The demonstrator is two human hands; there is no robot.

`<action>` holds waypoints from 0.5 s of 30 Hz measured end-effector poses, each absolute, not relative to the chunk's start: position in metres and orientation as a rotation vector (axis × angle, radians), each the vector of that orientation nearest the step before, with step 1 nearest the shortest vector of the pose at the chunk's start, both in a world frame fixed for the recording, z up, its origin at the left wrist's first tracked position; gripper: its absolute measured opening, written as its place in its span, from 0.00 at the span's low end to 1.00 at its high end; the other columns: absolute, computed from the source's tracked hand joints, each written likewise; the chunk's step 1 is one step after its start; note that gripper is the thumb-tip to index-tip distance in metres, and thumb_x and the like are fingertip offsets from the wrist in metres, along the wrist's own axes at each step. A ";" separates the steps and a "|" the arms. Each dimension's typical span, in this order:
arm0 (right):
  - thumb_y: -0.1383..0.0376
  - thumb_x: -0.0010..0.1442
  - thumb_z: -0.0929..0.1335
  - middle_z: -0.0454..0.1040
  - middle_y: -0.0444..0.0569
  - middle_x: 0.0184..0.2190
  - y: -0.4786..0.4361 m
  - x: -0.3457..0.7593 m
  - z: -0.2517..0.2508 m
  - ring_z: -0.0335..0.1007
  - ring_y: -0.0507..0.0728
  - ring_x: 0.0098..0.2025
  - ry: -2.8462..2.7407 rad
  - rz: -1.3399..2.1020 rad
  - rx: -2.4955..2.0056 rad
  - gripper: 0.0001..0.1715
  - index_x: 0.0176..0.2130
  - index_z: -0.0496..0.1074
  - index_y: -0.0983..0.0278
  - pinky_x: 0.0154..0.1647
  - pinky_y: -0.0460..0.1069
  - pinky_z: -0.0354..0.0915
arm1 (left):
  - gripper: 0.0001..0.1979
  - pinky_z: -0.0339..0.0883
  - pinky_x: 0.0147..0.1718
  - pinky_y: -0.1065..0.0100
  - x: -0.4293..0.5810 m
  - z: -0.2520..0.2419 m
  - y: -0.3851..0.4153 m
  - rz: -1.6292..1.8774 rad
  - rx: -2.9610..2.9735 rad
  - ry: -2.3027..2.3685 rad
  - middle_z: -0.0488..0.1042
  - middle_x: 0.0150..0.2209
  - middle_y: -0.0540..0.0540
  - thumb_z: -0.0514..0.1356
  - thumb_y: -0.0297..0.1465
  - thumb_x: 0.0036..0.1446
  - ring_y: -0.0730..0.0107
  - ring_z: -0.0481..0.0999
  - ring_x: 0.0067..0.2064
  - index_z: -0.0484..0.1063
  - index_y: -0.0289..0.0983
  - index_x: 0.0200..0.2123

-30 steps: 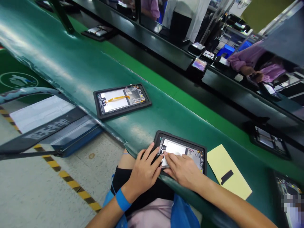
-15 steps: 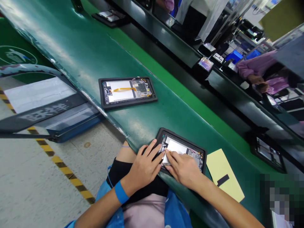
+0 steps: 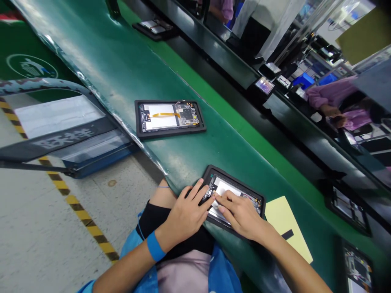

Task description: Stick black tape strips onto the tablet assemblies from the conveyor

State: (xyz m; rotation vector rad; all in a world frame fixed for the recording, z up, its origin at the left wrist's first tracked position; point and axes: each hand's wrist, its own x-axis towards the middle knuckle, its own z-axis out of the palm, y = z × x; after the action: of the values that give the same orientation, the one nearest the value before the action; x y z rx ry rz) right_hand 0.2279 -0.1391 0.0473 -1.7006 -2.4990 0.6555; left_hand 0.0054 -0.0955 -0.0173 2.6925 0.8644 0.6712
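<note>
Close to the bench's front edge lies an open tablet in a black tray [image 3: 236, 182]. My left hand [image 3: 187, 211], with a blue wristband, rests its spread fingers on the tray's left end. My right hand [image 3: 242, 213] is over the tablet, its index fingertip at the connector area beside the white battery, near my left fingertips. Whether it pinches something small there cannot be made out. A second open tablet [image 3: 169, 116] with an orange flex cable lies in its own black tray further up. A yellow sheet [image 3: 285, 219] with a black strip is right of my right hand.
The green bench [image 3: 195, 152] slants across the view. Beyond it a dark conveyor [image 3: 241, 110] carries more devices. Another tablet [image 3: 357, 266] sits at the lower right. A person in pink sleeves [image 3: 332, 95] works across the line. A chair [image 3: 61, 134] stands at the left.
The view has shifted slightly. My right hand's fingers have moved a little over the tablet, with the thumb now more visible. My left hand stays at the tray's end.
</note>
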 end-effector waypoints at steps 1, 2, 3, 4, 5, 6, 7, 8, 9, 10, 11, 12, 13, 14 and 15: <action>0.58 0.76 0.56 0.75 0.50 0.41 -0.138 0.229 0.046 0.73 0.54 0.34 -2.457 0.679 -1.711 0.25 0.62 0.70 0.62 0.32 0.48 0.63 | 0.21 0.61 0.58 0.51 0.006 -0.017 -0.096 0.665 2.695 0.869 0.71 0.62 0.38 0.56 0.33 0.67 0.46 0.61 0.69 0.72 0.40 0.62; 0.58 0.76 0.57 0.75 0.49 0.40 -0.137 0.229 0.044 0.73 0.54 0.34 -2.407 0.696 -1.724 0.24 0.61 0.72 0.61 0.32 0.48 0.62 | 0.21 0.61 0.58 0.51 0.006 -0.016 -0.096 0.657 2.698 0.873 0.71 0.62 0.38 0.56 0.33 0.67 0.46 0.61 0.69 0.72 0.41 0.61; 0.58 0.76 0.58 0.75 0.48 0.39 -0.135 0.229 0.042 0.73 0.54 0.34 -2.352 0.708 -1.739 0.22 0.59 0.73 0.59 0.32 0.48 0.61 | 0.21 0.61 0.58 0.51 0.006 -0.016 -0.096 0.645 2.702 0.875 0.71 0.62 0.38 0.57 0.33 0.67 0.46 0.60 0.69 0.72 0.41 0.62; 0.58 0.75 0.59 0.75 0.48 0.39 -0.133 0.229 0.040 0.73 0.54 0.34 -2.299 0.713 -1.757 0.21 0.57 0.74 0.59 0.33 0.48 0.61 | 0.21 0.61 0.58 0.51 0.006 -0.016 -0.096 0.633 2.706 0.877 0.71 0.62 0.39 0.57 0.33 0.67 0.46 0.60 0.69 0.71 0.41 0.62; 0.58 0.75 0.60 0.76 0.47 0.38 -0.130 0.228 0.038 0.73 0.54 0.35 -2.250 0.708 -1.779 0.19 0.54 0.75 0.59 0.34 0.48 0.61 | 0.22 0.61 0.58 0.51 0.006 -0.016 -0.096 0.622 2.709 0.877 0.70 0.63 0.39 0.57 0.33 0.67 0.46 0.60 0.69 0.70 0.42 0.63; 0.58 0.74 0.61 0.76 0.47 0.38 -0.127 0.227 0.037 0.74 0.54 0.36 -2.208 0.694 -1.804 0.17 0.51 0.76 0.59 0.35 0.48 0.62 | 0.22 0.61 0.58 0.51 0.005 -0.017 -0.096 0.614 2.711 0.876 0.70 0.63 0.39 0.57 0.33 0.67 0.46 0.60 0.69 0.69 0.42 0.63; 0.58 0.73 0.62 0.76 0.47 0.38 -0.123 0.226 0.036 0.73 0.55 0.36 -2.179 0.676 -1.829 0.15 0.49 0.76 0.60 0.36 0.48 0.61 | 0.23 0.61 0.58 0.51 0.005 -0.017 -0.096 0.610 2.712 0.875 0.70 0.63 0.39 0.57 0.34 0.67 0.46 0.60 0.69 0.69 0.42 0.64; 0.58 0.73 0.63 0.76 0.47 0.37 -0.120 0.224 0.036 0.73 0.55 0.36 -2.165 0.660 -1.849 0.13 0.46 0.75 0.60 0.37 0.48 0.61 | 0.23 0.61 0.58 0.52 0.005 -0.017 -0.096 0.610 2.711 0.874 0.70 0.63 0.39 0.57 0.34 0.67 0.46 0.59 0.70 0.69 0.42 0.64; 0.59 0.72 0.64 0.76 0.46 0.37 -0.117 0.223 0.035 0.73 0.55 0.36 -2.163 0.646 -1.860 0.12 0.43 0.74 0.60 0.37 0.49 0.61 | 0.23 0.61 0.58 0.52 0.005 -0.017 -0.096 0.613 2.708 0.875 0.70 0.63 0.39 0.57 0.33 0.67 0.46 0.59 0.70 0.69 0.42 0.64; 0.59 0.72 0.64 0.76 0.46 0.36 -0.114 0.221 0.035 0.72 0.55 0.35 -2.169 0.633 -1.866 0.11 0.42 0.73 0.60 0.37 0.49 0.60 | 0.23 0.61 0.58 0.52 0.005 -0.017 -0.095 0.617 2.706 0.877 0.70 0.63 0.39 0.57 0.33 0.67 0.47 0.59 0.70 0.69 0.42 0.64; 0.59 0.71 0.64 0.76 0.45 0.36 -0.112 0.221 0.035 0.72 0.55 0.35 -2.180 0.626 -1.868 0.10 0.41 0.72 0.60 0.36 0.48 0.59 | 0.23 0.61 0.58 0.52 0.005 -0.017 -0.095 0.618 2.705 0.878 0.70 0.63 0.39 0.57 0.33 0.67 0.47 0.59 0.70 0.69 0.42 0.64; 0.59 0.71 0.65 0.76 0.45 0.36 -0.110 0.221 0.036 0.71 0.55 0.34 -2.192 0.627 -1.869 0.09 0.40 0.72 0.59 0.36 0.48 0.59 | 0.23 0.61 0.58 0.52 0.004 -0.017 -0.095 0.613 2.704 0.878 0.69 0.63 0.39 0.57 0.33 0.67 0.47 0.59 0.70 0.69 0.43 0.64; 0.60 0.71 0.65 0.76 0.44 0.36 -0.109 0.221 0.037 0.71 0.55 0.34 -2.204 0.635 -1.870 0.09 0.39 0.72 0.59 0.36 0.48 0.58 | 0.23 0.61 0.59 0.51 0.004 -0.017 -0.095 0.605 2.703 0.878 0.69 0.64 0.39 0.58 0.33 0.66 0.47 0.59 0.70 0.69 0.43 0.64; 0.60 0.71 0.65 0.76 0.44 0.36 -0.109 0.222 0.037 0.71 0.54 0.34 -2.216 0.648 -1.873 0.09 0.38 0.71 0.59 0.35 0.48 0.57 | 0.24 0.61 0.59 0.51 0.004 -0.017 -0.095 0.596 2.702 0.878 0.69 0.64 0.39 0.58 0.33 0.66 0.46 0.59 0.70 0.68 0.43 0.64; 0.61 0.71 0.66 0.76 0.44 0.36 -0.108 0.223 0.038 0.71 0.54 0.34 -2.232 0.664 -1.875 0.08 0.38 0.71 0.59 0.35 0.48 0.57 | 0.24 0.61 0.59 0.51 0.004 -0.017 -0.095 0.589 2.701 0.878 0.69 0.64 0.40 0.58 0.33 0.66 0.46 0.59 0.70 0.68 0.43 0.65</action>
State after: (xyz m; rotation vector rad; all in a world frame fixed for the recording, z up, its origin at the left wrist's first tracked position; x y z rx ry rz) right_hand 0.2230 -0.1079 0.0385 -1.8750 -2.2316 0.6643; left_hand 0.0043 -0.0954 -0.0169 2.7009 0.8780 0.5892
